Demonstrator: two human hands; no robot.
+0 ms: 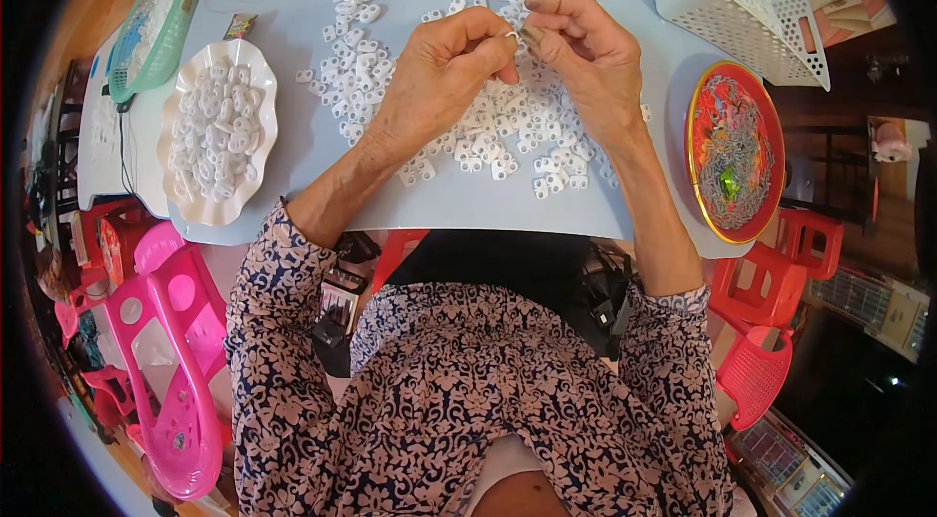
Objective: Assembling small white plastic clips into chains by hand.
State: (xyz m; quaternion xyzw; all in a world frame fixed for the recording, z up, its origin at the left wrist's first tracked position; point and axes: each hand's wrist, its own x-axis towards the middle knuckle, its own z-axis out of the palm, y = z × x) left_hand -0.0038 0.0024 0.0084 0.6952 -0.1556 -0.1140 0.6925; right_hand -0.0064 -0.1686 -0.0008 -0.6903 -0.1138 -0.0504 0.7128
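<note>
My left hand (451, 63) is closed in a pinch around a small white plastic piece (510, 35), mostly covered by the fingertips. Right beside it, my right hand (589, 53) has thumb and fingers pressed together against the same spot; what they grip is hidden. Beneath both hands, many loose white pieces with two dark holes (480, 148) lie spread over the table. To the left, a white scalloped dish (264, 92) holds a heap of white oval pieces (217, 131). On the right stands a red oval tray with a gold rim (695, 141), with thin grey metal parts (734, 175) in it.
A white perforated basket (683, 4) stands at the far right, a green basket (178, 29) at the far left. The pale table's (468, 214) near edge runs just before my body. A pink plastic chair (185, 361) and red stools (756, 288) flank me.
</note>
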